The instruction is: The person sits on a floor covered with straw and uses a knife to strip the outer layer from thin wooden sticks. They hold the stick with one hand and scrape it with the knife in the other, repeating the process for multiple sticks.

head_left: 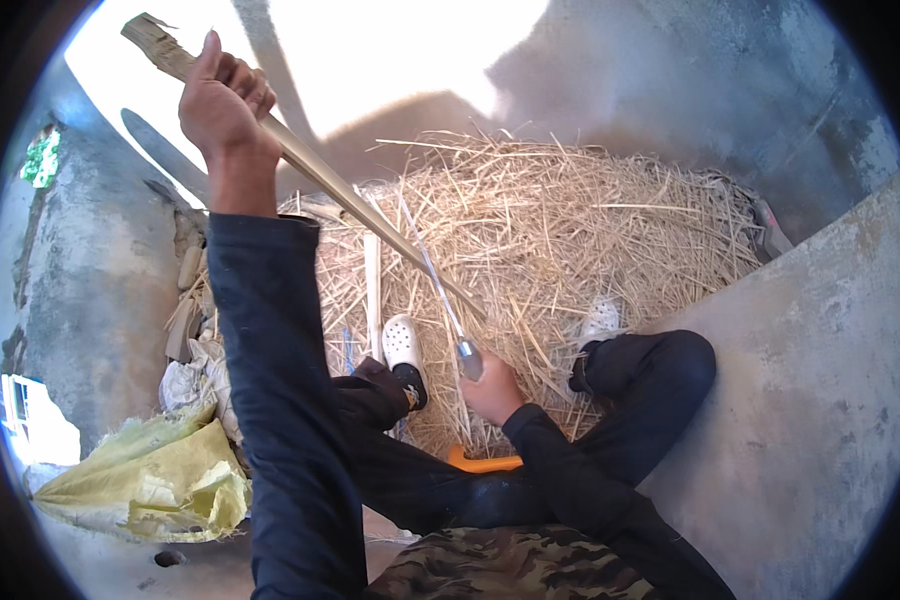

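My left hand, raised at the upper left, is closed around a long pale split strip of wood or bamboo. Its splintered end sticks out beyond my fist, and the narrow end slants down to the right over the straw. In front of my lap, my right hand grips a knife by its grey handle. The long thin blade points up and to the left, crossing the strip about midway between my hands. Whether the edge touches the strip, I cannot tell.
A broad pile of straw or shavings covers the floor ahead. My feet, in white clogs, stand at its near side. Left lies a yellowish woven sack; a concrete wall rises at right. Something orange shows by my lap.
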Tool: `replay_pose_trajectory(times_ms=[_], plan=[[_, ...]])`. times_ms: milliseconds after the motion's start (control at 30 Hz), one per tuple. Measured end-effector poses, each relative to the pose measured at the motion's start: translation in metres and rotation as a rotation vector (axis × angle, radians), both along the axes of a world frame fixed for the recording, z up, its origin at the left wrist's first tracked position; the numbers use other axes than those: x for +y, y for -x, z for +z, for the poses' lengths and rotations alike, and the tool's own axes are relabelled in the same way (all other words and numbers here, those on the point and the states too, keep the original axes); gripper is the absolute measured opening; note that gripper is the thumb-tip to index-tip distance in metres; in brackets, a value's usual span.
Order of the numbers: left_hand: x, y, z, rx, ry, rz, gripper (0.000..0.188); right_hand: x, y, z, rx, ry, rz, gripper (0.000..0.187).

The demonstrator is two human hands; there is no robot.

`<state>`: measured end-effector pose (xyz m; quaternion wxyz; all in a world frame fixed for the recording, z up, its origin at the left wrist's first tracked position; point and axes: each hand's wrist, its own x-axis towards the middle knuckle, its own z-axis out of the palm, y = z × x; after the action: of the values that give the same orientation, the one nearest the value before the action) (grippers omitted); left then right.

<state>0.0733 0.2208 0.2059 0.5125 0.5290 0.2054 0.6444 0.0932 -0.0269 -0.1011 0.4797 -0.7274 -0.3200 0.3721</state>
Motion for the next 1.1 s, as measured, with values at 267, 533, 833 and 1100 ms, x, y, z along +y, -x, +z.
replay_pose_trajectory(times_ms=[267,533,833,1100], plan=[[-0.001,-0.010,-0.001,-0.037,0.028,0.013,0.037,0.016,-0.001,-0.071,-0.028,-0.003,-0.063,0.029],[-0.017,-0.003,0.007,-0.016,-0.035,0.023,0.044,0.018,0.022,0.051,-0.072,-0.254,-0.026,0.027],[-0.013,-0.005,0.003,-0.049,0.003,0.023,0.046,-0.013,-0.007,0.024,-0.031,0.032,0.036,0.025],[-0.017,-0.020,0.008,-0.042,0.057,0.051,0.045,-0.038,0.008,-0.124,-0.151,0.173,-0.057,0.026]])
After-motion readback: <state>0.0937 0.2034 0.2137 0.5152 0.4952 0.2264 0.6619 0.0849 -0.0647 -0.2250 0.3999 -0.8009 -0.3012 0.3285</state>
